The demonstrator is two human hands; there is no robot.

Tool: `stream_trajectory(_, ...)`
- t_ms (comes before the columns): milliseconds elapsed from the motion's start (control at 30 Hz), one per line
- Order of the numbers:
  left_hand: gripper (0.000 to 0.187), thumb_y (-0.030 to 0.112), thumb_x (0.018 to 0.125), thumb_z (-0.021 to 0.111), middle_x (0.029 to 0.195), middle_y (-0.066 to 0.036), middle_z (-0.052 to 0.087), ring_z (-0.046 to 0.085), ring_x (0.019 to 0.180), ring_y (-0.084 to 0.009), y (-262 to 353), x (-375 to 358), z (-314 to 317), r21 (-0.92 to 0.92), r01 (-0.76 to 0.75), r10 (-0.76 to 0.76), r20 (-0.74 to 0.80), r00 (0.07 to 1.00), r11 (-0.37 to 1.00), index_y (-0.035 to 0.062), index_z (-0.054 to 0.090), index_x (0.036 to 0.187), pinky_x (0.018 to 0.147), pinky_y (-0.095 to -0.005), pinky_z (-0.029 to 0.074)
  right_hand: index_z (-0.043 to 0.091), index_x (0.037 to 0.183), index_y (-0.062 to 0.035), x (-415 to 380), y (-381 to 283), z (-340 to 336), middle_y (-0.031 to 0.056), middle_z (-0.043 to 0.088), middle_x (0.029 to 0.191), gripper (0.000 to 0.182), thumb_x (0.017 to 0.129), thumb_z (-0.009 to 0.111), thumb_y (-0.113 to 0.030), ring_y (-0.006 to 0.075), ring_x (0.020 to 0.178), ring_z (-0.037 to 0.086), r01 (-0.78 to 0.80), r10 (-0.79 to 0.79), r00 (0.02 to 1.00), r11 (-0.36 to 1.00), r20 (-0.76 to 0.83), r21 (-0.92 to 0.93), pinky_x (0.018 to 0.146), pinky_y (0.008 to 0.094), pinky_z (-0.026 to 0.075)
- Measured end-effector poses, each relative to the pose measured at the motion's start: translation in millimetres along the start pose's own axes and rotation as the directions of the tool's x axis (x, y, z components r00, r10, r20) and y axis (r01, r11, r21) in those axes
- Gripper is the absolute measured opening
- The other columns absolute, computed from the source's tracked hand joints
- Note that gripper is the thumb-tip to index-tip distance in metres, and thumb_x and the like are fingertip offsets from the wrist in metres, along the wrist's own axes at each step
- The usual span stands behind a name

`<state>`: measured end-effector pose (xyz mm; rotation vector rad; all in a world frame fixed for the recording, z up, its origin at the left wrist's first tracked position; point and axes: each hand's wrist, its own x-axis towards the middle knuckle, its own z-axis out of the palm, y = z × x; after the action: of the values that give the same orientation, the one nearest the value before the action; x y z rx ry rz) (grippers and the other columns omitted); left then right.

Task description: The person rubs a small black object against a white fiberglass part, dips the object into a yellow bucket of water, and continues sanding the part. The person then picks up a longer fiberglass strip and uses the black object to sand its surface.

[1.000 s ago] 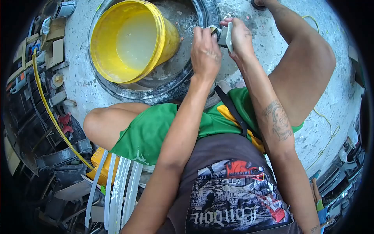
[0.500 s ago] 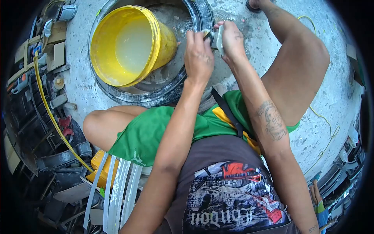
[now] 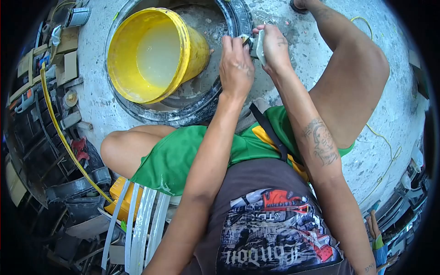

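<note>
Both our hands work close together just right of the tyre's inner ring in the view. Our left hand [image 3: 237, 68] curls its fingers round a small dark-and-white piece [image 3: 247, 42], nearly closed; our right hand [image 3: 275, 48] is partly closed, with a pale slab [image 3: 260, 47] held upright on edge against its inner side. Something grey bridges the gap between them, too hidden for us to name.

Largest around us is the floor [image 3: 396, 98], pale and blotched, where we sit with our legs bent apart. On it lies the tyre [image 3: 183, 117], black and smeared with grey, wet inside. Within its ring stands the yellow bucket [image 3: 197, 55], left of our hands, holding cloudy liquid [image 3: 158, 62]. Beside our left thigh, white strips [image 3: 143, 224] run over a yellow box [image 3: 121, 199], and a long yellow tube [image 3: 64, 137] curves past scrap at the far left. Thinnest is a yellow cord [image 3: 387, 143], looped loosely on the floor beyond our right leg.
</note>
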<state>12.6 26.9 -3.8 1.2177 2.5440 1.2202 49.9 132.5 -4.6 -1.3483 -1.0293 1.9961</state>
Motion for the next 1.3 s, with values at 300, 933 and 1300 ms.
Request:
stream_trajectory(300,0.013,0.0,0.096,0.06,0.104,-0.023,0.057,0.061,0.092,-0.0463,0.5,-8.7,-8.2,-0.033,0.003,-0.004,-0.02,1.0,0.999,-0.0028,0.061,0.109,0.079,-0.0507,0.05,0.065,0.114,-0.0025,22.8,29.7,-10.1,0.0105,0.072,0.112,0.033,0.102,0.047,-0.027,0.0194,0.097,0.063,0.177,-0.174,0.984,0.966,0.033,-0.187,0.088,0.0325,0.05)
stream_trajectory(933,0.01,0.004,0.098,0.059,0.105,-0.023,0.056,0.06,0.091,-0.0466,1.3,-11.4,-13.1,-0.041,0.092,-0.09,0.044,0.995,0.995,-0.0028,0.059,0.106,0.078,-0.0515,0.05,0.066,0.114,-0.0047,6.1,10.6,-7.6,0.0095,0.074,0.111,0.032,0.102,0.049,-0.03,0.0175,0.09,0.063,0.161,-0.156,0.987,0.961,0.037,-0.227,0.08,0.0342,0.053)
stream_trajectory(1300,0.011,0.003,0.097,0.058,0.105,-0.023,0.056,0.06,0.092,-0.0473,-0.5,-4.6,-3.1,0.011,0.014,-0.014,0.011,1.0,1.0,-0.0009,0.06,0.107,0.078,-0.052,0.05,0.065,0.112,-0.0016,-1.8,-3.5,-0.1,0.0139,0.072,0.114,0.034,0.103,0.045,-0.027,0.0211,0.105,0.064,-0.029,0.029,1.0,0.999,0.001,-0.022,0.099,0.0334,0.047)
